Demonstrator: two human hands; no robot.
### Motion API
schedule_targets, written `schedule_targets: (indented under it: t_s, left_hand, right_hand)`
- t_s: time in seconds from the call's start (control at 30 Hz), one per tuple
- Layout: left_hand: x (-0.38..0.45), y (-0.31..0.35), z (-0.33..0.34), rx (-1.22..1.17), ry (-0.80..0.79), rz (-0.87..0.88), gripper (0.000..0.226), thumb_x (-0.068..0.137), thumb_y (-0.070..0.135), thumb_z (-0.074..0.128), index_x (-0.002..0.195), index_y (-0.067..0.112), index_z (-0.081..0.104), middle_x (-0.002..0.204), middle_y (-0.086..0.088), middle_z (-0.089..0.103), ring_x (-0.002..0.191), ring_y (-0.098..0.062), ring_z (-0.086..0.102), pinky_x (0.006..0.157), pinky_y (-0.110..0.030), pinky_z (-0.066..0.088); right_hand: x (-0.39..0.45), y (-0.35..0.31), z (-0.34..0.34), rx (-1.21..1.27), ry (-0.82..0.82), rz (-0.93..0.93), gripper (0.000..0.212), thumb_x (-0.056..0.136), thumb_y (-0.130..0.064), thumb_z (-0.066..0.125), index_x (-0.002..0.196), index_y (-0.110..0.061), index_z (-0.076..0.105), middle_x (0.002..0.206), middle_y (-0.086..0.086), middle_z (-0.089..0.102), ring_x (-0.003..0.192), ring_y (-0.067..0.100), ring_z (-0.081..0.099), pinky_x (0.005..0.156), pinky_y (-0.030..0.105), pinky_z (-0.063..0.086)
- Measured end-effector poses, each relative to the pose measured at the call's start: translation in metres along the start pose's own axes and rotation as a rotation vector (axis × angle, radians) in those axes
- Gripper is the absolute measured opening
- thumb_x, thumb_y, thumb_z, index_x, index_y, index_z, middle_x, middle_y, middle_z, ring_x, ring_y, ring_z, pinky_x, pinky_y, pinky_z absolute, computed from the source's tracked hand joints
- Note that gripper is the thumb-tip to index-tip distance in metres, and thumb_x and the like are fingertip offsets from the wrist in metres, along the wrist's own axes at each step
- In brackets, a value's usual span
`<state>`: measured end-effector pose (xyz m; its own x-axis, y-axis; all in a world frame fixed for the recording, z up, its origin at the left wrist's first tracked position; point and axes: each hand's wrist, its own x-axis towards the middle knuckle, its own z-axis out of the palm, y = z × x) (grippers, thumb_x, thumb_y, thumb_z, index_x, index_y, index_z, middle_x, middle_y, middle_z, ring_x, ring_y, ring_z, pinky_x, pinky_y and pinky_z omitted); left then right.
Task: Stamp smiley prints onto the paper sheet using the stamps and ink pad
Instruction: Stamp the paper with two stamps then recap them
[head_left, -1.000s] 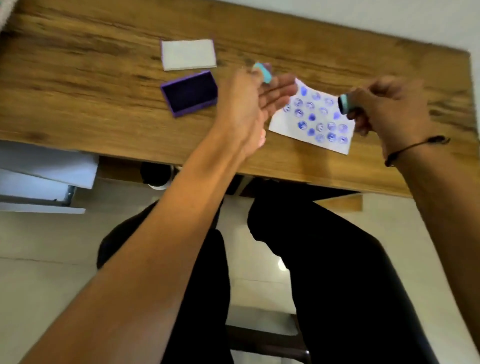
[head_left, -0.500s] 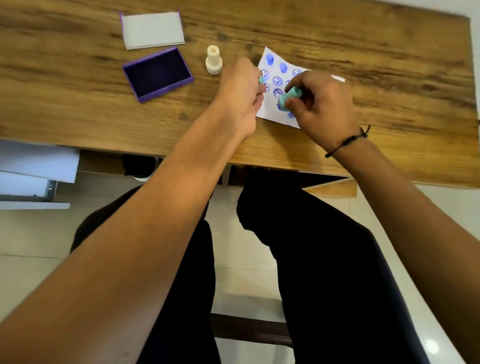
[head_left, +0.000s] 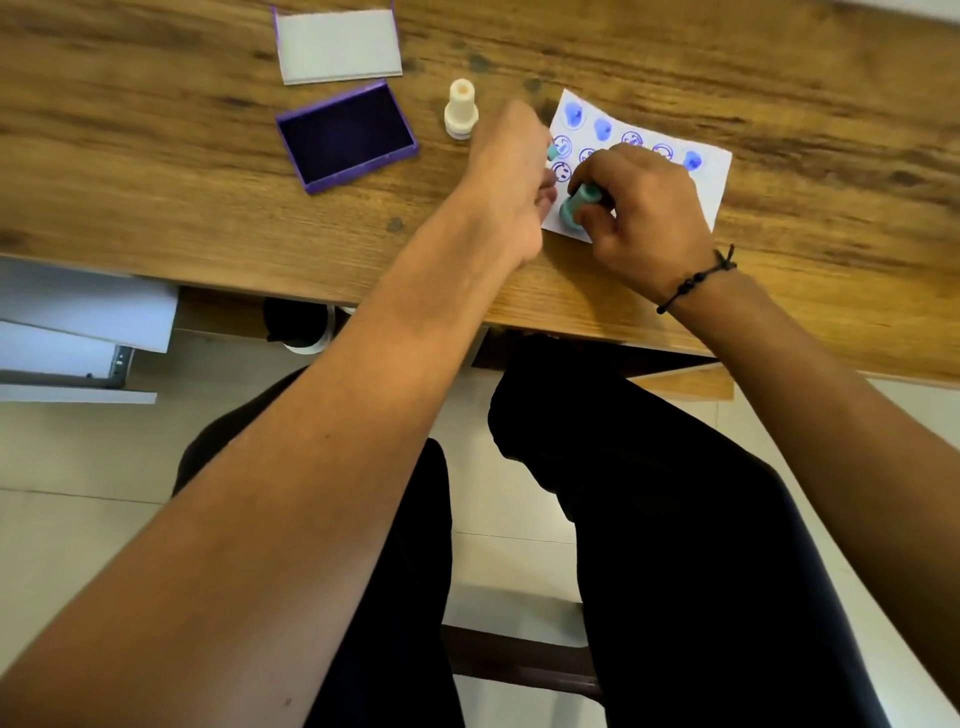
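A white paper sheet (head_left: 714, 171) with several blue smiley prints lies on the wooden table (head_left: 156, 156). My right hand (head_left: 644, 218) grips a teal stamp (head_left: 576, 205), its base down on the sheet's near left corner. My left hand (head_left: 511, 171) rests at the sheet's left edge with a small teal piece (head_left: 552, 151) between its fingers; most of that piece is hidden. An open purple ink pad (head_left: 345, 137) lies to the left. A cream stamp (head_left: 461, 109) stands upright between the pad and my left hand.
The ink pad's white lid (head_left: 337, 47) lies behind the pad. The table's front edge (head_left: 208, 280) runs just below my hands. White boards (head_left: 78, 322) sit under the table at left. My legs in dark trousers (head_left: 649, 519) fill the lower view.
Both hands came down from the air onto the sheet. The right hand turned its teal stamp base-down onto the paper. The camera tilted, bringing the cream stamp into view.
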<state>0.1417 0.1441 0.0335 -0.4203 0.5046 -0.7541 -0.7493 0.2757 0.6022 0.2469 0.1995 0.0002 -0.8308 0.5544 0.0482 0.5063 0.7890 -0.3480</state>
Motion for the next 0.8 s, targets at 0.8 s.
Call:
schedule_targets:
  t_s: [0.8]
  left_hand:
    - [-0.003, 0.005, 0.003, -0.064, 0.053, -0.033, 0.016, 0.089, 0.006, 0.032, 0.083, 0.009, 0.046, 0.093, -0.017, 0.049, 0.083, -0.026, 0.043, 0.07, -0.032, 0.036]
  right_hand:
    - [0.01, -0.001, 0.0, -0.298, -0.191, -0.247, 0.056, 0.076, -0.013, 0.052, 0.13, -0.016, 0.039, 0.093, 0.016, 0.06, 0.091, 0.037, 0.053, 0.059, 0.032, 0.029]
